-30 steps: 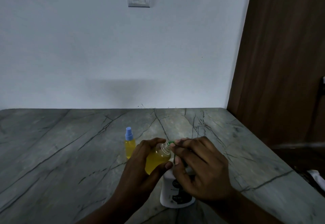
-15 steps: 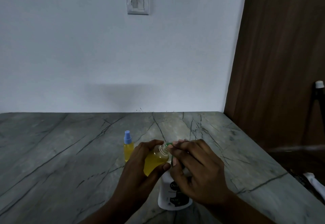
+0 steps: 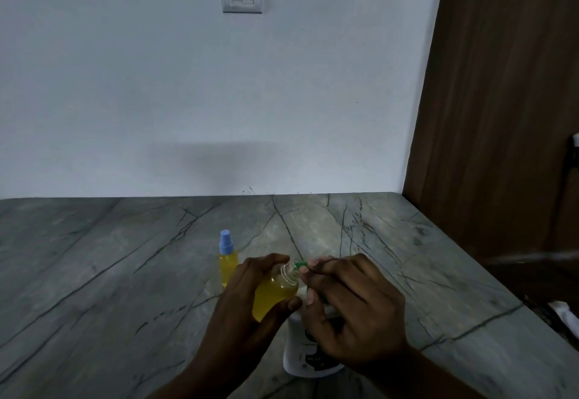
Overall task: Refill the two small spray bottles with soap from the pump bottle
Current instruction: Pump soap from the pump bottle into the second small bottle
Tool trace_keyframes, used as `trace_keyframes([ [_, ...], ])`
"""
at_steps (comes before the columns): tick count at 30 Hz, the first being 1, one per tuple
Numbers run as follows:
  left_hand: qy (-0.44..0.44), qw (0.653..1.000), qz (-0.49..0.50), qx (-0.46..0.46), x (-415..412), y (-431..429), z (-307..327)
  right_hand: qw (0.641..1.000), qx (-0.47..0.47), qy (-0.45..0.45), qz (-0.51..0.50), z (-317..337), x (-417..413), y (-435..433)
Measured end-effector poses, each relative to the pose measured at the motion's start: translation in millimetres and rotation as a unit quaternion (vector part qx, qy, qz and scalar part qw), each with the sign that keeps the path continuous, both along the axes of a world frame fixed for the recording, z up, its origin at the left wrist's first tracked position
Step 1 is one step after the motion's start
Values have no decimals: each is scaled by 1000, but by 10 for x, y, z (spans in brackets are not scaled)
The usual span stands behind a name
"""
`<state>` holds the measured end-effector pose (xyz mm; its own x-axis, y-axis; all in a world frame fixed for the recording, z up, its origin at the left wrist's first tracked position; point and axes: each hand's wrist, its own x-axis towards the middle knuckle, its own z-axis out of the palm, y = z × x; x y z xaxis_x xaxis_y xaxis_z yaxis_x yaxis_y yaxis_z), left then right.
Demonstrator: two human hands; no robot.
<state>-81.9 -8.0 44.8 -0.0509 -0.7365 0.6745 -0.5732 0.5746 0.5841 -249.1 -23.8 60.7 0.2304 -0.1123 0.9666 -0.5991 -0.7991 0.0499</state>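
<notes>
One pump bottle (image 3: 296,351), probably, behind fingers (image 3: 338,276)

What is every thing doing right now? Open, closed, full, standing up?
Blue-capped spray bottle: upright, capped, yellow liquid inside.
Held spray bottle: uncapped, tilted, nearly full, gripped by left hand.
Green piece: at that bottle's mouth, pinched by right hand.
Pump bottle: standing, mostly hidden under the hands.

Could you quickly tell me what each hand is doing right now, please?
Left hand: closed around the open small bottle of yellow liquid.
Right hand: pinching a small green part at that bottle's mouth.
</notes>
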Motion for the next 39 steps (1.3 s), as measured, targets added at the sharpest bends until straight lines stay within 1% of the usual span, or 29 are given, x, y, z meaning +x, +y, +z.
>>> trace_keyframes([
  [12,27,999,-25,13,-48,41,83,999,23,31,6,159,-60,46],
  [16,37,998,-39,12,-58,56,105,999,28,26,11,181,-65,60],
  [22,30,999,-40,13,-40,49,83,999,26,7,31,159,-49,42],
  [34,-2,1000,-4,19,3,-3,-11,1000,-14,-1,20,15,-9,-19],
  [39,-4,1000,-3,18,-1,-7,9,1000,-3,6,18,43,-20,-25],
])
